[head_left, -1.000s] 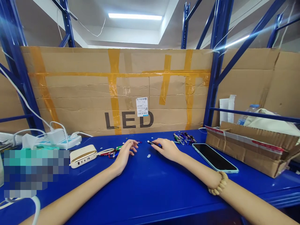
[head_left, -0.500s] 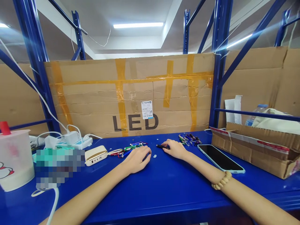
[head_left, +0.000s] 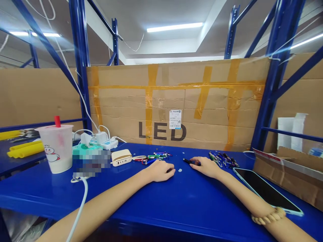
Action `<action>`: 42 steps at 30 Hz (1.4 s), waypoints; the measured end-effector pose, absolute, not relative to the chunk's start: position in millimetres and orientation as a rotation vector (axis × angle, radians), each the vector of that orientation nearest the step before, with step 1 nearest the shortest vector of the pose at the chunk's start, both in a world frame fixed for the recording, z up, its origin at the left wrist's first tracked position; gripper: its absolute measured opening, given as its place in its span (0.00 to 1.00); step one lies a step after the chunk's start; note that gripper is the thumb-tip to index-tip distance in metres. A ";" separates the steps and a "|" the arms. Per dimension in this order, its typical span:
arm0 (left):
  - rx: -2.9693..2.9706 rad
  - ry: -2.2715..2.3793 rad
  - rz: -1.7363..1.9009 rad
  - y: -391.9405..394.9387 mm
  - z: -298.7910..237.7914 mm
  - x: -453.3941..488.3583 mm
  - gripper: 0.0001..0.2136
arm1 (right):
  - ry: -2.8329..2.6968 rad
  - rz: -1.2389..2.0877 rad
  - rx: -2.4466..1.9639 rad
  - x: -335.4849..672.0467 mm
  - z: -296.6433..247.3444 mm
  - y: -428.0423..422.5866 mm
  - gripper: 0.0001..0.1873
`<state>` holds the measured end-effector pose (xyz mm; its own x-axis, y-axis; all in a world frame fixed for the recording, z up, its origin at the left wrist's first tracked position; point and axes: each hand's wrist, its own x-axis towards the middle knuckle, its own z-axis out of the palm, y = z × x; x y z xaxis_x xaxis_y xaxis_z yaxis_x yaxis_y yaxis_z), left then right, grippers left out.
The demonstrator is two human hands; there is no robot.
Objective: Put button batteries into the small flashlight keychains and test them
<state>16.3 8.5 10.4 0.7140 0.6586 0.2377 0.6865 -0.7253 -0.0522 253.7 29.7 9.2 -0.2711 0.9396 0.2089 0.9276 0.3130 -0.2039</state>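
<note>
My left hand (head_left: 161,170) lies on the blue table with its fingers curled inward; whatever they may hold is hidden from view. Just beyond its knuckles is a pile of shiny green, red and blue pen-like sticks (head_left: 156,156). To the right, my right hand (head_left: 205,166) grips a slim black pen-like stick (head_left: 187,161) close to the tabletop, its free end pointing left. A second group of small coloured sticks with metal clips (head_left: 223,159) lies just beyond my right hand and wrist.
A phone (head_left: 267,191) and an open cardboard box (head_left: 285,178) are at the right. A cream-coloured device (head_left: 121,157), a power strip (head_left: 109,144) and a lidded cup (head_left: 58,149) stand left. A white cable (head_left: 80,208) crosses my left forearm. Cardboard (head_left: 121,104) walls the back.
The view has turned to the left, so everything sits further right and yellow tubes appear at the left. The right hand keeps the black stick; the left hand's fingers look slightly more curled.
</note>
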 end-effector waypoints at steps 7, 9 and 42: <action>-2.776 -1.068 -0.280 8.5 12.1 15.9 0.14 | -2.367 0.073 -1.628 258.2 5.5 35.2 0.22; -2.778 -1.083 -0.260 7.7 13.5 15.6 0.14 | -2.372 0.082 -1.628 257.9 5.9 34.9 0.22; -2.882 -1.090 -0.322 10.3 9.6 11.7 0.12 | -1.903 -0.376 -1.780 266.2 10.7 28.7 0.08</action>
